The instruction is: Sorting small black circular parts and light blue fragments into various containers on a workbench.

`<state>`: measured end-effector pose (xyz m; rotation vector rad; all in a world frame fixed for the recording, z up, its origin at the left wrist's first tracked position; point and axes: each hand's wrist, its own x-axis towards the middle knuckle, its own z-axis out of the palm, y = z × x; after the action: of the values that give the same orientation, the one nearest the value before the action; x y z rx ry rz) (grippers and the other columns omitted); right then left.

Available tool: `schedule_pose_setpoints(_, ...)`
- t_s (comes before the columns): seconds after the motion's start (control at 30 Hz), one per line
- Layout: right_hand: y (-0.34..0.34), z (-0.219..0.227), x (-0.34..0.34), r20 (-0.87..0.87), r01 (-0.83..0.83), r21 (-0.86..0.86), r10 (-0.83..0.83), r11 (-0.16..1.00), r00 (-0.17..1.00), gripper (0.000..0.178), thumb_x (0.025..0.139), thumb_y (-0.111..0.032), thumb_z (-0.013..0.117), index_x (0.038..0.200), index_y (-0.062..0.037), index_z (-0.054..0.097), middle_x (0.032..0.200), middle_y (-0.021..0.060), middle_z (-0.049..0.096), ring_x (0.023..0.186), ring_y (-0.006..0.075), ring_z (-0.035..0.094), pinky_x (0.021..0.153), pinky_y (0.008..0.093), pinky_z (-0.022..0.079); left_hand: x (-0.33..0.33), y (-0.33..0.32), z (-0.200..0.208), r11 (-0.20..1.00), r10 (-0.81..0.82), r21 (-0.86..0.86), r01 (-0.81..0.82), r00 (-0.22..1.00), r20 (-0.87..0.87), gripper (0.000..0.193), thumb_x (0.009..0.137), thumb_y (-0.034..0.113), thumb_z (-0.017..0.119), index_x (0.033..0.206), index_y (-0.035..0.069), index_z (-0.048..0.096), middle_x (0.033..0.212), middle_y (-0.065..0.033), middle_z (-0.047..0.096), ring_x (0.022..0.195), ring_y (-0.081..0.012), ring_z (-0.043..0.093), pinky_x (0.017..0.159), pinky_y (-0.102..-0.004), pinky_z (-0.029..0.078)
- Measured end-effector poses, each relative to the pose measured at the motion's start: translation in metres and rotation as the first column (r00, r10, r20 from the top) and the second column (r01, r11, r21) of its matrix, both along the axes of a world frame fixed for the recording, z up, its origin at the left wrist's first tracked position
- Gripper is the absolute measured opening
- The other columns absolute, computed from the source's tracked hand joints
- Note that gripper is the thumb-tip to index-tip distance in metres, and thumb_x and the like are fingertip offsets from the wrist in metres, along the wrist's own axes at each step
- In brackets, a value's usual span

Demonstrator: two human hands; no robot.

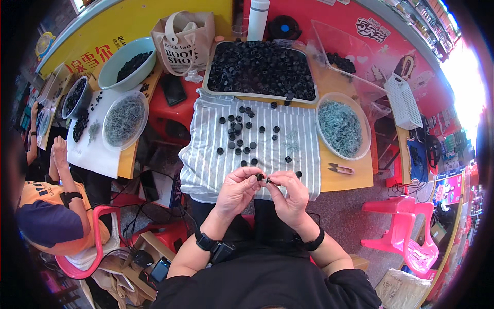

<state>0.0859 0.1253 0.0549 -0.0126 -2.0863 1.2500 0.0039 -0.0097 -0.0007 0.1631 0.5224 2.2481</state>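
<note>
Just above the near edge of a striped grey-and-white cloth [206,154], my two hands meet fingertip to fingertip. My left hand [237,191] is closed in a pinch on a small round black cap [260,176]. Fingers pressed together, my right hand [290,198] pinches something tiny against that cap; what it is cannot be made out. Several loose black caps [238,126] lie scattered over the cloth beyond my hands. At the far side stands a white-rimmed tray [257,96] heaped with similar black caps. A clear tub [369,135] of thin greenish translucent pieces sits right of the cloth.
Thread snips [341,169] lie near the right tub. Leftward are another tub [105,129] of translucent pieces, a pale green basin [105,77], a phone [173,89] and a tote bag [188,44]. A white bottle [258,20] stands behind the tray. Another person [56,211] sits at left.
</note>
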Motion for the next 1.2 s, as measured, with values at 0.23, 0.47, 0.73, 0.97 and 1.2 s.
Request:
schedule_pose_setpoints(0.23, 0.0012, -0.0019, -0.0056, -0.031, 0.009, 0.201, -0.003, 0.98, 1.0, 0.019, 0.072, 0.008, 0.073, 0.088, 0.0021, 0.065, 0.091, 0.0148, 0.067, 0.078, 0.0287, 0.065, 0.065, 0.0343, 0.051, 0.002, 0.0002, -0.0003, 1.0, 0.01, -0.003, -0.01, 1.0, 0.008, 0.02, 0.094, 0.002, 0.062, 0.113, -0.003, 0.065, 0.107, -0.0116, 0.069, 0.096, -0.0175, 0.066, 0.084, -0.0296, 0.054)
schedule_pose_setpoints(0.47, 0.0012, -0.002, -0.0073, -0.08, 0.009, 0.303, 0.016, 0.953, 0.997, 0.02, 0.071, 0.008, 0.071, 0.089, 0.0036, 0.065, 0.092, 0.0153, 0.067, 0.077, 0.0299, 0.065, 0.065, 0.0358, 0.052, 0.0019, -0.0009, -0.0014, 1.0, 0.004, -0.018, -0.004, 1.0, 0.013, 0.02, 0.094, 0.002, 0.062, 0.113, -0.003, 0.065, 0.107, -0.0107, 0.069, 0.094, -0.016, 0.066, 0.083, -0.0283, 0.054)
schedule_pose_setpoints(0.73, 0.0016, -0.0017, -0.0089, -0.094, 0.011, 0.352, 0.024, 0.936, 0.995, 0.024, 0.068, 0.007, 0.072, 0.091, 0.0014, 0.067, 0.092, 0.0132, 0.066, 0.075, 0.0274, 0.064, 0.062, 0.0337, 0.05, 0.0025, -0.0004, 0.0007, 0.999, 0.017, -0.042, -0.017, 1.0, 0.01, 0.02, 0.094, 0.003, 0.063, 0.113, -0.002, 0.065, 0.102, -0.0097, 0.069, 0.087, -0.0143, 0.066, 0.078, -0.0259, 0.054)
schedule_pose_setpoints(0.97, -0.0023, -0.0034, -0.0069, -0.123, 0.033, 0.312, 0.006, 0.949, 0.992, 0.025, 0.067, 0.007, 0.074, 0.091, -0.0001, 0.068, 0.089, 0.0112, 0.064, 0.072, 0.0247, 0.061, 0.059, 0.0324, 0.048, 0.0036, 0.0005, -0.0011, 0.998, 0.029, -0.048, -0.027, 0.999, 0.038, 0.015, 0.095, 0.007, 0.063, 0.108, 0.0, 0.065, 0.095, -0.009, 0.07, 0.076, -0.0124, 0.066, 0.068, -0.0258, 0.055)
schedule_pose_setpoints(1.2, -0.0049, -0.004, -0.0085, -0.163, 0.056, 0.35, 0.002, 0.935, 0.987, 0.027, 0.065, 0.006, 0.076, 0.089, 0.0004, 0.068, 0.087, 0.0104, 0.063, 0.07, 0.0249, 0.06, 0.057, 0.0323, 0.047, 0.0048, 0.0016, -0.0004, 0.998, 0.041, -0.051, -0.039, 0.998, 0.042, 0.014, 0.096, 0.009, 0.062, 0.107, 0.001, 0.065, 0.093, -0.0087, 0.071, 0.074, -0.0121, 0.066, 0.066, -0.0258, 0.055)
